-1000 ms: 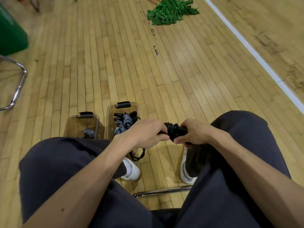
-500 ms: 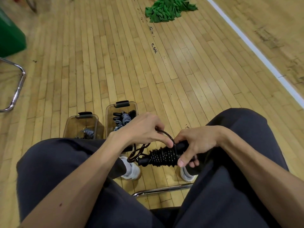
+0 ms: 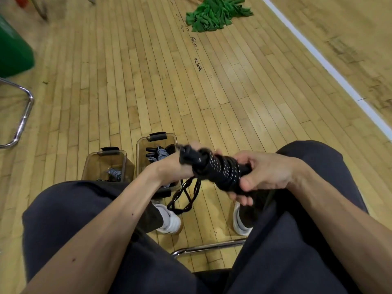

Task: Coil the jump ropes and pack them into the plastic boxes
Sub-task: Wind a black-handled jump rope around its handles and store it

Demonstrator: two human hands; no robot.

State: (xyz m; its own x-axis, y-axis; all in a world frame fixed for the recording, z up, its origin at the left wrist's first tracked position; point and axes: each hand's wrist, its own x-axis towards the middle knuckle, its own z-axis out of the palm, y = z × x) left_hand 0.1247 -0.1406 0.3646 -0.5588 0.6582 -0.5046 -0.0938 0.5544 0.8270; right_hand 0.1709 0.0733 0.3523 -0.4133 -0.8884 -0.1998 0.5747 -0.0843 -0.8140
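Observation:
A black jump rope [image 3: 220, 170] with white flecks is wound into a tight bundle between my knees. My right hand [image 3: 263, 172] grips the bundle's right end, thumb underneath. My left hand [image 3: 174, 164] holds the left end, where the rope wraps over it; its fingers are mostly hidden. A loose loop of the rope [image 3: 184, 198] hangs down toward the floor. Two clear plastic boxes stand on the floor: the right box [image 3: 142, 145] holds several coiled ropes, the left box [image 3: 93, 164] has one grey coil at its bottom.
I sit on a chrome-framed chair [image 3: 210, 247], white shoes on the wooden gym floor. Another chrome chair frame [image 3: 23, 119] stands at the left, beside a green bin [image 3: 12, 49]. A pile of green cloth [image 3: 214, 13] lies far ahead. A white court line [image 3: 331, 66] runs along the right.
The bundle has been raised and turned, its left end now higher. My left hand has swung round that end with the rope, and the loose loop hangs lower.

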